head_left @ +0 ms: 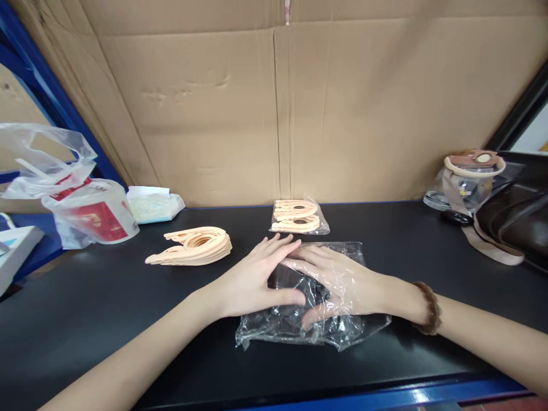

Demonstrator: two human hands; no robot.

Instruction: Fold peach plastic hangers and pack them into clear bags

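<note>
A clear plastic bag (pixel 342 334) lies crumpled on the black table (pixel 107 319) in front of me. My right hand (pixel 346 285) is slid inside it, fingers spread under the film, with a brown band on the wrist. My left hand (pixel 257 279) rests flat on top of the bag's left part, fingers stretched out and thumb pointing right, touching the right hand. Behind the hands sits a small sealed bag of peach plastic hangers (pixel 298 217). A loose stack of the same peach hangers (pixel 197 246) lies to the left.
A cardboard wall (pixel 257 114) closes the back. At the left are a white plastic bag with a red-labelled tub (pixel 92 214) and a tissue pack (pixel 154 204). At the right stand a bottle with a strap (pixel 468 180) and a dark bag (pixel 514 222).
</note>
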